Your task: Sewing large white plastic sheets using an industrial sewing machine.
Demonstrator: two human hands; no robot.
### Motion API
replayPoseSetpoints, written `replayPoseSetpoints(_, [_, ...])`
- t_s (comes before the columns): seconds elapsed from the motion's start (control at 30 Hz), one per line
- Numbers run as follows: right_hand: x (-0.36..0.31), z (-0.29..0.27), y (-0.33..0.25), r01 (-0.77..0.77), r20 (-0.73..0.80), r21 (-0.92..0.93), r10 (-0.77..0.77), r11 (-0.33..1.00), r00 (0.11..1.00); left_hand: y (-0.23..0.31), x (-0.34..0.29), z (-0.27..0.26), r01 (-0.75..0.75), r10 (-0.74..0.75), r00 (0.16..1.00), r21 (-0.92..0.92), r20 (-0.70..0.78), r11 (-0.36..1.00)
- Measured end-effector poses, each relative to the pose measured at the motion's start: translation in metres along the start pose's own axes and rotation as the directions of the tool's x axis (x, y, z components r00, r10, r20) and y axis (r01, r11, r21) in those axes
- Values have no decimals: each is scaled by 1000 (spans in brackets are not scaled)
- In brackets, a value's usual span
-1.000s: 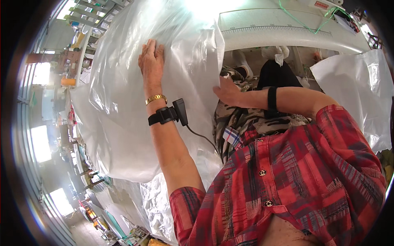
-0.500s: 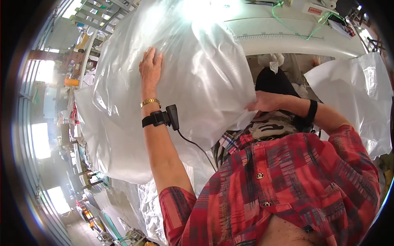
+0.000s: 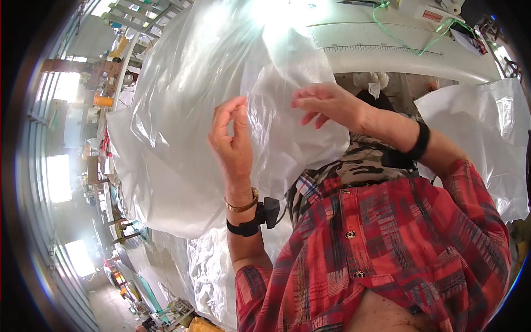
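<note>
A large, glossy, translucent white plastic sheet (image 3: pixel 182 149) spreads over the table in front of me and hangs down towards my lap. My left hand (image 3: pixel 231 135) is over its middle, thumb and fingertips pinched together at a raised fold of the plastic. To the right, my right hand (image 3: pixel 332 108) hovers above the sheet's right part with its fingers apart and a little blurred, holding nothing that I can see. Its fingertips point towards the left hand. Whether they touch the plastic cannot be made out.
Behind the sheet runs a white machine table (image 3: pixel 381 58) with a ruler scale along its edge. Green string (image 3: pixel 423 51) lies on it. Another piece of white plastic (image 3: pixel 475 133) hangs at the right. Crumpled clear plastic (image 3: pixel 207 274) lies at the lower left.
My left hand has come back and to the right, from lying flat to pinching. My right hand has left the sheet's near right edge and moved up and left, its fingers opening.
</note>
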State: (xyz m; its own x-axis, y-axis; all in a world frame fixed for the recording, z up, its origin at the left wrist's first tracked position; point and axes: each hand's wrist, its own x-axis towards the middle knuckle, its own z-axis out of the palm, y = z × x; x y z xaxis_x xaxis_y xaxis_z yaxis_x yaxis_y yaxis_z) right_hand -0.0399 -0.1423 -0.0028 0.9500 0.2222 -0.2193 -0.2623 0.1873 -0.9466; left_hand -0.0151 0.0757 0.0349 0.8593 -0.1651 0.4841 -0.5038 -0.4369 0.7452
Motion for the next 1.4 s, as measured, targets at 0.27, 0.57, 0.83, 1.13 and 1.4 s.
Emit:
replayPoseSetpoints(0.27, [46,32,22,-85,157,273,43,958,987,36,-5,-19,32,-29,999,-109,30,994])
replayPoseSetpoints(0.57, [-16,27,18,55,306,269,-140,961,942,46,-18,-7,-56,54,981,6,188,998])
replayPoseSetpoints(0.83, [-40,25,21,98,269,252,-167,963,948,26,-47,24,339,-236,886,-212,398,917])
replayPoseSetpoints(1.13, [-62,1,28,306,370,-292,-188,906,910,1,-73,46,693,-460,692,-334,556,639])
replayPoseSetpoints(1.4, [-37,-32,71,315,-376,-341,-435,886,818,15,-90,51,507,-365,845,-366,391,780])
